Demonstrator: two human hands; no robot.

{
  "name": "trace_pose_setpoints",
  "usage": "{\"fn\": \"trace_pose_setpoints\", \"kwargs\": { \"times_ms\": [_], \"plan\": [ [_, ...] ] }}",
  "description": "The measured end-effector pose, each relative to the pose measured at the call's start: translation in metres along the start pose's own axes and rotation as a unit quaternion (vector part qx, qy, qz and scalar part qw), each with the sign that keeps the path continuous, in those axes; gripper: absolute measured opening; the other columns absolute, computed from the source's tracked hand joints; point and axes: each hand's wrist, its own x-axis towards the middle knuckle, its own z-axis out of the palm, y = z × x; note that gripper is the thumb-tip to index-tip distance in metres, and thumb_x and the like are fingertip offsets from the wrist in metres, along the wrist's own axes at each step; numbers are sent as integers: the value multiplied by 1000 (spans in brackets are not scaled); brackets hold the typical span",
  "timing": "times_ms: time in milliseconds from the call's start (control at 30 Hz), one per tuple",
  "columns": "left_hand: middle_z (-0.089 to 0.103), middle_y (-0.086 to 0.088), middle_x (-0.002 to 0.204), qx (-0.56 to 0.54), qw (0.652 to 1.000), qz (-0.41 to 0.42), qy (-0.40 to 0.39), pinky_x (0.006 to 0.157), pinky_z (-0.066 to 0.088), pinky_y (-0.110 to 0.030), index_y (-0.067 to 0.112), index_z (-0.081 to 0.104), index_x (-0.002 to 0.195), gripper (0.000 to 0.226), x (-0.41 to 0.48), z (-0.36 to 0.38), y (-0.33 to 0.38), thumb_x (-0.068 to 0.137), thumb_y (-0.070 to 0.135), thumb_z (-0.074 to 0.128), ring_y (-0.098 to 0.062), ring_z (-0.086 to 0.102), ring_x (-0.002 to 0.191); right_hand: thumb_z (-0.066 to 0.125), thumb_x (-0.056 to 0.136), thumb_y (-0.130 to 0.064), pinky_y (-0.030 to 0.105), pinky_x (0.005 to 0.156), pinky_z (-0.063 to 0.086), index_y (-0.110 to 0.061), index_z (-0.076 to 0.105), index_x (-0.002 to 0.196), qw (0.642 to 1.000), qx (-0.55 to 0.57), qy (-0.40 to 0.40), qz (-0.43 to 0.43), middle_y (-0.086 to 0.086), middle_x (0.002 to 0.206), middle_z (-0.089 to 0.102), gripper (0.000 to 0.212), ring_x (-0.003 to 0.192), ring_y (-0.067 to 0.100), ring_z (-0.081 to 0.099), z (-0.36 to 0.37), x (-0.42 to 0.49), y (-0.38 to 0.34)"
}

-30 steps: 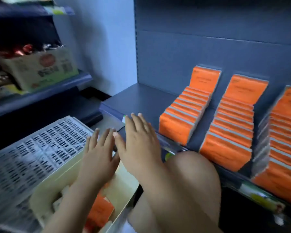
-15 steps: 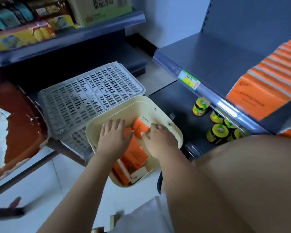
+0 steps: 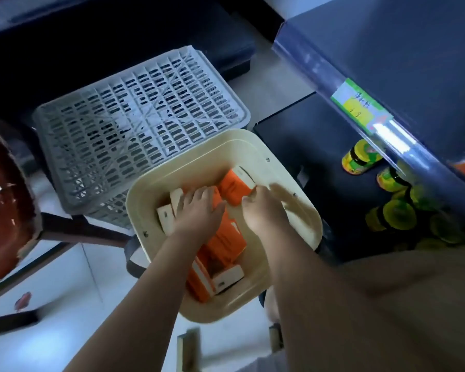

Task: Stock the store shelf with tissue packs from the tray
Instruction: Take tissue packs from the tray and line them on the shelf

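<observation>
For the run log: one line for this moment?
phase: pick | left hand: on tissue packs in tray | right hand: blurred, grip unclear

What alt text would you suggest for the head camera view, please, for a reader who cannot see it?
A person's left hand and blurred right hand reach into a cream tray of orange tissue packs, the left resting on the packs. A grey crate lies beyond the tray; to the right a dark shelf carries a price label, with yellow-lidded jars below.
</observation>
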Motion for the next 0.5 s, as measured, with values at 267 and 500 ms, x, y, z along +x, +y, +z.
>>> {"fn": "trace_pose_setpoints", "kwargs": {
  "times_ms": [267, 500],
  "plan": [
    [51, -17, 149, 19, 997, -57, -56, 112, 36, -46, 18, 41, 146, 55, 79, 26, -11, 98, 42, 51, -38, 46, 136, 63, 92, -22, 47, 112, 42, -20, 22, 161, 993, -77, -8, -84, 4, 166, 27, 81, 148, 31, 35, 37, 48, -1],
    [46, -12, 142, 87, 992, -53, -78, 106, 44, -50, 22, 39, 149, 61, 101, 58, -13, 93, 36, 59, -37, 44, 132, 61, 90, -26, 43, 113, 40, -16, 20, 162, 998, -41, -47, -8, 7, 161, 36, 84, 145, 31, 40, 48, 87, 1]
  ]
}}
